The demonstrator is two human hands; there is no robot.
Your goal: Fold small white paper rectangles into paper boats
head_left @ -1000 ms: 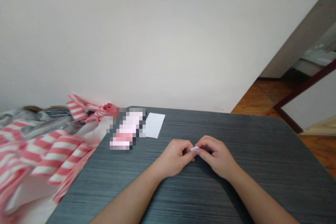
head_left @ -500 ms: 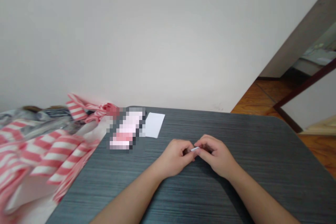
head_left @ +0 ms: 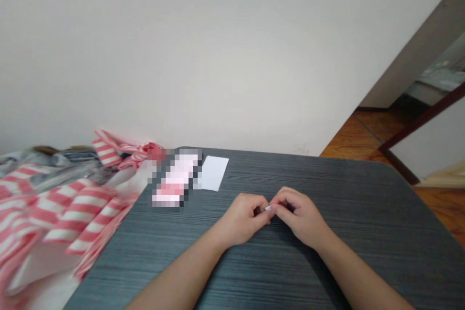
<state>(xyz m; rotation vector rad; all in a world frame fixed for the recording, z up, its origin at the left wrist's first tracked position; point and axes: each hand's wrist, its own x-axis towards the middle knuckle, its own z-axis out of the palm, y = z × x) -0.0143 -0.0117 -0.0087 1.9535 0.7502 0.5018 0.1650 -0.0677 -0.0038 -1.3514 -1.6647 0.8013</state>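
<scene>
Left hand (head_left: 244, 218) and right hand (head_left: 300, 214) pinched small white piece (head_left: 268, 208) between fingertips | step: judged fine two-handed manipulation | next move likely called for even pressure

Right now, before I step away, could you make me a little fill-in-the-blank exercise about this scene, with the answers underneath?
1. The left hand and right hand together hold a small piece, coloured ____.
2. On the table, the sheet lies nearer the ____ hand.
3. The cloth beside the table is patterned with pink and white ____.
4. The floor shows on the picture's ____ side.

Missing words: white; left; stripes; right.
</scene>
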